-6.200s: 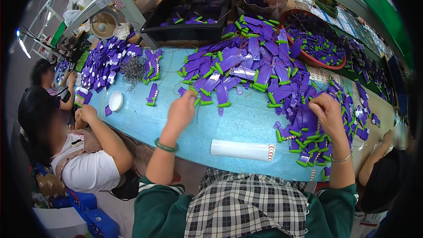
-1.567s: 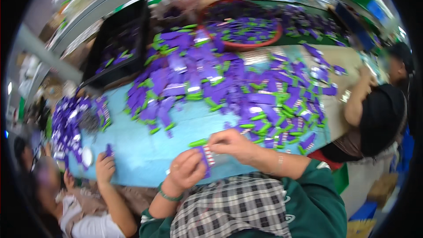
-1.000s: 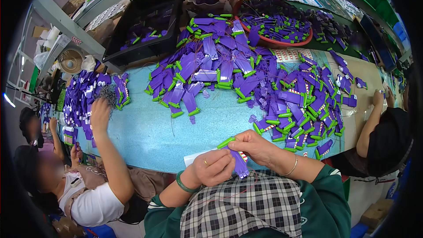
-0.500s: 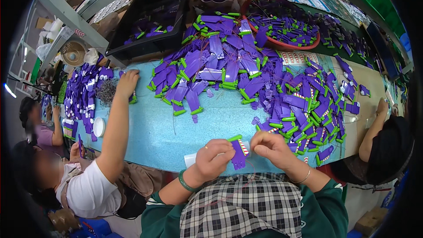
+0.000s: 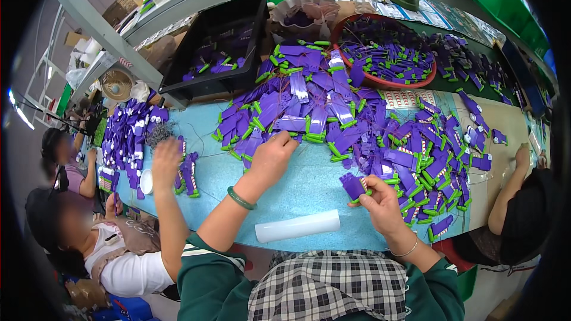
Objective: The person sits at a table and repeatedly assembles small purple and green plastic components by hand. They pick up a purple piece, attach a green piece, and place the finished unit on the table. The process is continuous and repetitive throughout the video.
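My right hand [image 5: 382,205] pinches a flat purple piece [image 5: 353,186] with a green edge and a red-and-white striped strip, held above the near right of the blue table. My left hand [image 5: 272,156] reaches forward to the near edge of a large pile of purple pieces with green ends [image 5: 318,107]. Its fingers are curled together against the pile, and what they pinch, if anything, is hidden. Between my forearms a white cylindrical roll [image 5: 297,226] lies on the table. Right of centre, beside my right hand, is a heap of striped, green-edged pieces [image 5: 425,169].
Behind the pile stand a black tray [image 5: 172,83] and a red basin [image 5: 389,85] holding more pieces. A metal shelf post [image 5: 107,30] rises at the left. A co-worker's blurred hand [image 5: 168,157] is over the left table; another person's hand [image 5: 522,156] is at the right.
My left hand has let go of the purple piece and moved forward to the pile. The right hand now holds the piece, shifted right. The white roll is uncovered.
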`<state>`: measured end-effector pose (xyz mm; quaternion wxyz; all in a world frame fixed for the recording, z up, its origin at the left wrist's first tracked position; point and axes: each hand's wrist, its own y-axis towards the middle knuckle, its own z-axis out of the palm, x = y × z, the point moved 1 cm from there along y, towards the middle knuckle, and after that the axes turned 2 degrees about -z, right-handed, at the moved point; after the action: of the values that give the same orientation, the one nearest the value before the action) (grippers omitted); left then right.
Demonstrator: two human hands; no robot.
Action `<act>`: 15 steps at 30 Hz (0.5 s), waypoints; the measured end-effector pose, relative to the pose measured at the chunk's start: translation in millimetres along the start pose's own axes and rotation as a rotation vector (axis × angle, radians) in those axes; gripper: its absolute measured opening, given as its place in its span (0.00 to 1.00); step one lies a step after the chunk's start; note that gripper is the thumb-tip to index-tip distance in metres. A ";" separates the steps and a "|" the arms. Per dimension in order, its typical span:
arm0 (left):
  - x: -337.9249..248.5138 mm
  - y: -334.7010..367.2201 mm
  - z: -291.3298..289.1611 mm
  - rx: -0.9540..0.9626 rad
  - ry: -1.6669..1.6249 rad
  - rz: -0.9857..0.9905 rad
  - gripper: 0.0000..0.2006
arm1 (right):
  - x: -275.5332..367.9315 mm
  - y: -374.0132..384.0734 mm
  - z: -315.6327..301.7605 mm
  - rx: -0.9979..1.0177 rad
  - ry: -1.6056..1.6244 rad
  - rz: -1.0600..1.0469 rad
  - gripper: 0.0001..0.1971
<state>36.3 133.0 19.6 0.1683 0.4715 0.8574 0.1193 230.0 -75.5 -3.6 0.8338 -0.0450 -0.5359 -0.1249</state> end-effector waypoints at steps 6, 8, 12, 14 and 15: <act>5.4 10.9 6.8 0.098 0.084 -0.040 0.08 | 11.9 -7.0 -1.2 0.042 0.045 0.019 0.16; 9.4 7.3 3.2 0.154 0.085 -0.018 0.08 | 12.2 -8.8 -3.5 0.072 0.040 0.031 0.16; 6.7 1.4 1.4 0.125 0.122 -0.009 0.08 | 6.3 -10.1 -1.6 0.106 0.066 0.078 0.15; 13.7 -1.1 4.0 0.055 0.103 -0.007 0.08 | 0.9 -9.2 0.1 0.134 0.046 0.102 0.15; 10.8 -3.8 8.4 0.035 0.103 -0.046 0.08 | -1.4 -9.9 0.4 0.148 0.036 0.114 0.15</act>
<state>31.3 140.6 8.6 0.1181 0.4479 0.8774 0.1244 226.6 -84.7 -5.2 0.8500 -0.0115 -0.5254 -0.0380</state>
